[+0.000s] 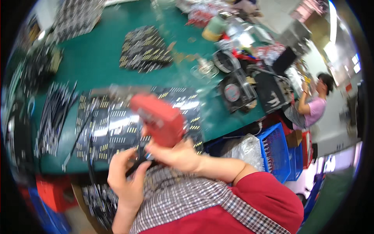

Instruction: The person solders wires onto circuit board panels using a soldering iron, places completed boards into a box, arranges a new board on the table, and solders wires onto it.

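Note:
My right hand [177, 155] is closed round a red, boxy hand tool [159, 117], blurred by motion and held above the table. Beside it, my left hand [126, 177] is curled, with thumb and fingers around a short dark piece that looks like a black cable [136, 163]; blur hides its details. Under both hands lies a black mat-like sheet [117, 130] with rows of yellow and white marks. To its left, a bundle of black cables [56, 113] rests on the green table [93, 50].
A black marked stack [144, 48] lies farther back. At right are a small fan-like device [233, 92], a clear plastic bag [247, 152] and blue crates [278, 150]. A carton of black cables [97, 202] stands below the table edge. A co-worker in pink [313, 111] sits at far right.

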The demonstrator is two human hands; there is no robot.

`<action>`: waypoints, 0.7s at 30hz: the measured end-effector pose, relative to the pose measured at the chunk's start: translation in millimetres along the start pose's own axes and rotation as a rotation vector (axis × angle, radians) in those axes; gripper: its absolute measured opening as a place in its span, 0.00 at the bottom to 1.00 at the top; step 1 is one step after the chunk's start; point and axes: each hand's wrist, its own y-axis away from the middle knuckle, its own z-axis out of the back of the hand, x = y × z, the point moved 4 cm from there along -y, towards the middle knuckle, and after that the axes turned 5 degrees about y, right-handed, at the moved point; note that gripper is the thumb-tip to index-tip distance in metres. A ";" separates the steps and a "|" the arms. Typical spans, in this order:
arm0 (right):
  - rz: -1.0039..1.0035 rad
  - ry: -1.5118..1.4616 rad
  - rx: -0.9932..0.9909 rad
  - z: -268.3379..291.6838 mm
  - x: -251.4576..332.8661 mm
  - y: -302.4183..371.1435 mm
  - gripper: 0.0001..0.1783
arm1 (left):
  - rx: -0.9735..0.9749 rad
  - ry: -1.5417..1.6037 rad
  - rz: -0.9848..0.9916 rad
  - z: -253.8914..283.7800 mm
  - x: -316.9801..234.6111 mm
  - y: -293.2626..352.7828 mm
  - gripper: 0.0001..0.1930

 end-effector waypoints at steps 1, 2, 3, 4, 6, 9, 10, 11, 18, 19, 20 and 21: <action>-0.075 0.031 0.011 2.1 7.1 1.3 0.23 | 0.061 -0.103 -0.367 -3.4 -11.1 -4.9 0.17; -0.152 0.056 0.025 2.1 11.8 2.0 0.24 | 0.059 -0.172 -0.362 -8.4 -8.1 0.9 0.15; -0.082 0.138 0.002 -1.2 16.8 0.8 0.24 | 0.077 -0.231 -0.436 -5.5 -8.1 1.6 0.16; -0.005 0.224 -0.024 -3.4 19.7 0.9 0.24 | 0.075 -0.245 -0.494 -2.2 -3.0 1.2 0.18; -0.221 0.131 -0.006 3.5 13.5 -2.7 0.23 | 0.051 -0.264 -0.359 8.8 10.2 5.0 0.18; 0.032 0.111 -0.006 33.7 13.1 1.6 0.35 | -0.051 -0.390 -0.207 25.0 41.0 20.1 0.18; 0.044 0.125 0.010 46.0 13.7 10.6 0.39 | -0.073 -0.434 -0.134 32.3 46.3 26.6 0.18; -0.013 0.097 0.041 54.1 9.9 20.7 0.39 | -0.085 -0.423 -0.019 37.4 54.0 33.2 0.16; -0.378 -0.033 0.233 56.1 -32.5 50.1 0.41 | -0.137 -0.467 0.052 50.0 75.5 41.7 0.15; -0.384 -0.039 0.239 54.0 -34.9 48.5 0.41 | -0.132 -0.466 0.032 47.2 75.3 41.3 0.15; -0.370 0.005 0.276 51.6 -36.7 47.1 0.40 | -0.127 -0.463 0.012 45.3 75.7 41.1 0.15; -0.357 0.055 0.308 50.3 -37.4 46.3 0.40 | -0.126 -0.455 0.009 44.2 77.5 40.5 0.15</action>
